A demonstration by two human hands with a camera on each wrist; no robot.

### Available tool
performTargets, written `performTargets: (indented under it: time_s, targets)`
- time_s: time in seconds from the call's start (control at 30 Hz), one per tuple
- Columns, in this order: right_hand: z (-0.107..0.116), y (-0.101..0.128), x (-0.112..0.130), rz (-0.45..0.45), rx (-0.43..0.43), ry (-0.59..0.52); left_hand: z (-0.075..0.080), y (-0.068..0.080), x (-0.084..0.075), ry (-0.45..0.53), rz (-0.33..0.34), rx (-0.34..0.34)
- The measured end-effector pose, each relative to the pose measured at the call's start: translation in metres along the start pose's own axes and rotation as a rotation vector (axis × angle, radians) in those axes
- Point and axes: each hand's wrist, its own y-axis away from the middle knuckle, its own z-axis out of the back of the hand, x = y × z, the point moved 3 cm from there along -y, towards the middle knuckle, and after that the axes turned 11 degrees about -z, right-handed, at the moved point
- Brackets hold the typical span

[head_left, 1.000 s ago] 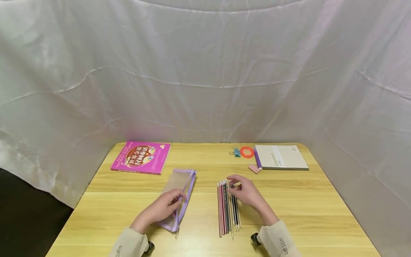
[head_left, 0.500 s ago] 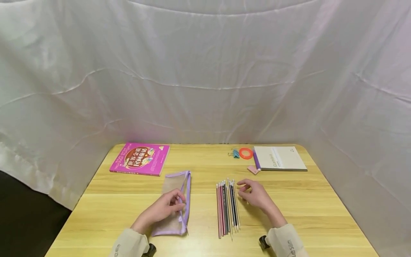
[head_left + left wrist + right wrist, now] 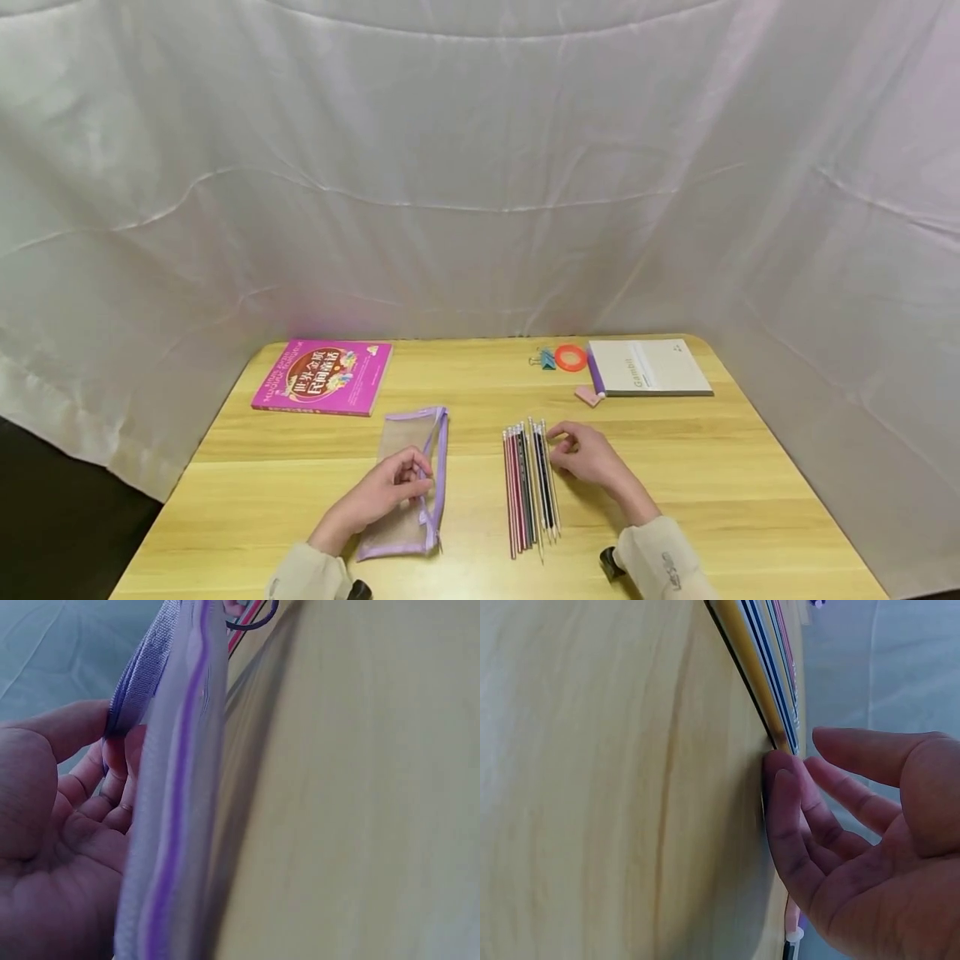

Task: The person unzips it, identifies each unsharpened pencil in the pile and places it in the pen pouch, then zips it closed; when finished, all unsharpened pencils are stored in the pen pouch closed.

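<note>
Pouch point(image 3: 400, 435) on table point(image 3: 472, 517), left of pencils point(image 3: 522, 492), is pinched at its purple edge by left hand point(image 3: 382, 490); thumb contact is shown clearly only by left wrist view. Nothing is held by right hand point(image 3: 591, 458), fingers loosely bent beside pencils.

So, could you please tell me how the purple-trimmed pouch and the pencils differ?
The pouch is one wide, see-through bag; the pencils are several slim, solid sticks in red, black and gold. The left hand pinches the pouch's edge, while the pencils lie side by side next to the right hand. Both are on the table.
</note>
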Motion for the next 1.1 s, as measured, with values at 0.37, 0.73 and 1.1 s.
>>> performTargets:
  time_s: [0.37, 0.73, 1.1]
  targets:
    - [-0.003, -0.005, 0.005, 0.025, -0.012, 0.060, -0.002, 0.001, 0.003, 0.025, 0.010, -0.014]
    - [-0.004, -0.005, 0.005, 0.056, -0.051, 0.108, -0.002, 0.001, 0.005, 0.031, 0.017, -0.028]
    - [-0.015, -0.005, 0.015, 0.143, 0.021, 0.139, -0.002, 0.001, 0.006, 0.049, 0.025, -0.027]
